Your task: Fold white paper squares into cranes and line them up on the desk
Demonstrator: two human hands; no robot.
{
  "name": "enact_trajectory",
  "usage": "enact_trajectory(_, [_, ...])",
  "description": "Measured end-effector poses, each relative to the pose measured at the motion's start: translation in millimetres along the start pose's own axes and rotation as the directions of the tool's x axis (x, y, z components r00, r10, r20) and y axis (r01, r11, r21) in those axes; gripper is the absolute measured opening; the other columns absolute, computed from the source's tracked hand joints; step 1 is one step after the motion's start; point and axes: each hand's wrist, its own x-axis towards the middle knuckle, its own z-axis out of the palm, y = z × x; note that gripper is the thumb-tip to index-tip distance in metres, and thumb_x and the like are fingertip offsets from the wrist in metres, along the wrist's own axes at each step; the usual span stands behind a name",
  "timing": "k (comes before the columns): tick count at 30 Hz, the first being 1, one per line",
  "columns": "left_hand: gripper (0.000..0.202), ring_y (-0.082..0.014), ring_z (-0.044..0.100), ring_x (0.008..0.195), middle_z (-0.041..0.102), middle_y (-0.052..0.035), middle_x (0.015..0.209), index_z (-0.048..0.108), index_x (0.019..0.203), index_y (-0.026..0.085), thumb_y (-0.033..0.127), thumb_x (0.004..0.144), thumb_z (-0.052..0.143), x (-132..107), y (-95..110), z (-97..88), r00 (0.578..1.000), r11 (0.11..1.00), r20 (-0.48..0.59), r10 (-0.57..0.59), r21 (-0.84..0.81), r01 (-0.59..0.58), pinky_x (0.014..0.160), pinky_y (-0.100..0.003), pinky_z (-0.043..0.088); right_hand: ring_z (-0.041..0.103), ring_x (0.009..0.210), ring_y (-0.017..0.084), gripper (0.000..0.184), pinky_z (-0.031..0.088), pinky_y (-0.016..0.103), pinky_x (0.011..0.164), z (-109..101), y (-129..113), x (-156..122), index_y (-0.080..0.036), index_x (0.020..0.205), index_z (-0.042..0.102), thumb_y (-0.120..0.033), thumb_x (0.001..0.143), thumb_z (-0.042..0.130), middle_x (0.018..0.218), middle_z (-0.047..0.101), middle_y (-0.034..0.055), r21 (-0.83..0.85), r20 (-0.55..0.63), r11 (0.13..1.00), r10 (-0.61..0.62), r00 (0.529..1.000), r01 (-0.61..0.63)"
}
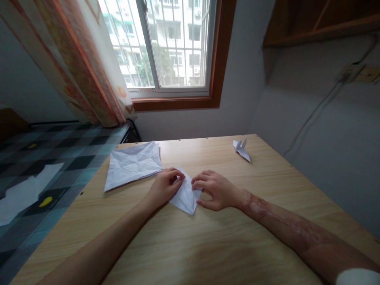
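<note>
A small folded white paper, pointed at its near end, lies on the wooden table. My left hand presses on its upper left edge with curled, pinching fingers. My right hand rests at its right edge, fingertips bent onto the paper. Both hands touch the same folded piece.
A creased white sheet lies at the table's back left. A finished paper crane stands at the back right. Left of the table is a bed with a checked cover and white papers. A curtain and window are behind.
</note>
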Motion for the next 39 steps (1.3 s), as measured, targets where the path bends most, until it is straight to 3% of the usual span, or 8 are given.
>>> enact_trajectory(8, [0.019, -0.0243, 0.076, 0.101, 0.083, -0.0077, 0.111, 0.084, 0.102, 0.024, 0.027, 0.1, 0.066, -1.0, 15.5, -10.1, 0.986, 0.992, 0.13, 0.104, 0.06, -0.112, 0.094, -0.037, 0.059, 0.068, 0.109, 0.031, 0.052, 0.053, 0.048, 0.103, 0.8, 8.8, -2.9, -0.023, 0.128, 0.068, -0.057, 0.092, 0.085, 0.124, 0.072, 0.0131, -0.048, -0.006, 0.997, 0.065, 0.998, -0.065])
enact_trajectory(12, [0.023, -0.0284, 0.076, 0.118, 0.081, -0.0096, 0.129, 0.081, 0.119, 0.026, 0.035, 0.101, 0.069, -3.8, 19.6, -12.2, 0.971, 0.984, 0.199, 0.133, 0.093, -0.154, 0.106, -0.041, 0.059, 0.066, 0.11, 0.032, 0.044, 0.053, 0.047, 0.1, 4.3, 13.4, -4.4, -0.023, 0.121, 0.068, -0.051, 0.093, 0.086, 0.118, 0.071, 0.0116, -0.094, -0.088, 0.983, 0.148, 0.985, -0.156])
enact_trajectory(18, [0.094, -0.04, 0.058, 0.153, 0.06, -0.0168, 0.165, 0.052, 0.166, 0.027, 0.062, 0.086, 0.086, -8.5, 18.1, -7.8, 0.9, 0.932, 0.361, 0.244, 0.169, -0.32, 0.133, -0.06, 0.039, 0.065, 0.116, 0.032, 0.035, 0.054, 0.049, 0.105, 10.0, 17.1, -4.8, -0.022, 0.127, 0.064, -0.021, 0.094, 0.077, 0.123, 0.07, 0.0128, -0.087, -0.19, 0.963, 0.237, 0.953, -0.257])
enact_trajectory(21, [0.105, -0.0426, 0.05, 0.159, 0.052, -0.0186, 0.172, 0.044, 0.171, 0.026, 0.068, 0.085, 0.087, -8.1, 15.6, -8.1, 0.866, 0.918, 0.429, 0.258, 0.17, -0.358, 0.135, -0.065, 0.034, 0.064, 0.124, 0.032, 0.038, 0.053, 0.051, 0.11, 11.3, 17.3, -4.1, -0.021, 0.13, 0.063, -0.015, 0.093, 0.073, 0.131, 0.069, 0.0143, -0.075, -0.223, 0.954, 0.266, 0.938, -0.289])
enact_trajectory(25, [0.097, -0.0406, 0.058, 0.153, 0.06, -0.0198, 0.165, 0.052, 0.165, 0.021, 0.063, 0.086, 0.087, -8.9, 14.6, -7.0, 0.879, 0.903, 0.385, 0.282, 0.203, -0.379, 0.131, -0.06, 0.044, 0.065, 0.125, 0.032, 0.034, 0.053, 0.05, 0.111, 10.3, 14.4, -2.5, -0.021, 0.128, 0.063, -0.018, 0.096, 0.072, 0.131, 0.071, 0.0134, -0.095, -0.197, 0.942, 0.299, 0.934, -0.322])
enact_trajectory(31, [0.057, -0.036, 0.074, 0.134, 0.076, -0.0153, 0.146, 0.073, 0.141, 0.02, 0.053, 0.096, 0.078, -13.1, 15.5, -1.9, 0.895, 0.855, 0.295, 0.333, 0.305, -0.419, 0.113, -0.051, 0.063, 0.066, 0.123, 0.032, 0.031, 0.053, 0.048, 0.11, 9.2, 13.9, -1.6, -0.021, 0.128, 0.062, -0.022, 0.098, 0.07, 0.13, 0.072, 0.0131, -0.1, -0.178, 0.939, 0.307, 0.935, -0.328])
enact_trajectory(36, [0.037, -0.0312, 0.081, 0.122, 0.079, -0.0124, 0.142, 0.074, 0.138, 0.021, 0.029, 0.103, 0.064, -15.3, 13.9, 0.3, 0.891, 0.826, 0.278, 0.359, 0.349, -0.442, 0.1, -0.043, 0.067, 0.066, 0.123, 0.032, 0.028, 0.053, 0.049, 0.109, 10.7, 16.3, -3.3, -0.02, 0.131, 0.061, -0.024, 0.103, 0.064, 0.13, 0.072, 0.0136, -0.082, -0.197, 0.945, 0.295, 0.935, -0.315])
enact_trajectory(39, [0.034, -0.0273, 0.083, 0.112, 0.082, -0.009, 0.135, 0.075, 0.136, 0.024, 0.024, 0.107, 0.058, -16.0, 10.0, 1.0, 0.931, 0.866, 0.204, 0.302, 0.349, -0.357, 0.092, -0.035, 0.066, 0.068, 0.121, 0.032, 0.033, 0.053, 0.049, 0.107, 10.8, 15.8, -4.7, -0.02, 0.136, 0.059, -0.034, 0.106, 0.064, 0.129, 0.073, 0.0139, -0.059, -0.215, 0.946, 0.301, 0.929, -0.32])
